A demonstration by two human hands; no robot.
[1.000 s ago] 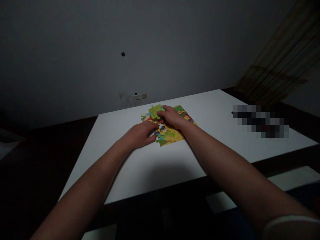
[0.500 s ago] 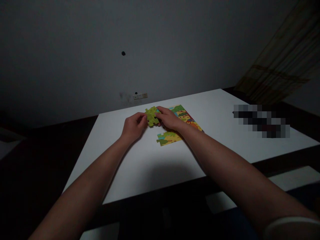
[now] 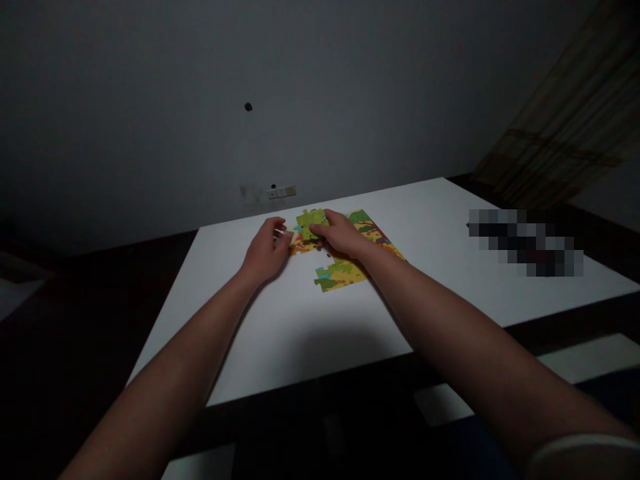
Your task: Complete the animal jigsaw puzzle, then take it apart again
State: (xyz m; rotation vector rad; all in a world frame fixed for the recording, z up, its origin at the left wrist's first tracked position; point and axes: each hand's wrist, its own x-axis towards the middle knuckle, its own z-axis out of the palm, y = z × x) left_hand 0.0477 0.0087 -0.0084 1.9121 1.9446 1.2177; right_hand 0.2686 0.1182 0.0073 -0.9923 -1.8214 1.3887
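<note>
My right hand [image 3: 345, 235] pinches a green jigsaw puzzle piece [image 3: 308, 221] between thumb and fingers, above the partly joined jigsaw puzzle [image 3: 345, 276]. A little to the left is my left hand [image 3: 266, 252], its fingers curved and apart, with nothing seen in its grasp. Between the hands, under the green piece, an orange and yellow part of the puzzle shows. The colourful picture has green, yellow and blue areas, and my right hand and forearm cover some of it.
The puzzle lies on a white table [image 3: 270, 340]. A pixelated dark object [image 3: 525, 243] is on the table's right side. Behind the far edge stands a grey wall with a socket strip [image 3: 281, 193]; a curtain [image 3: 555, 127] hangs at the right.
My left hand has let go of the green piece and opened. My right hand has moved the piece slightly right and up, exposing an orange puzzle part below.
</note>
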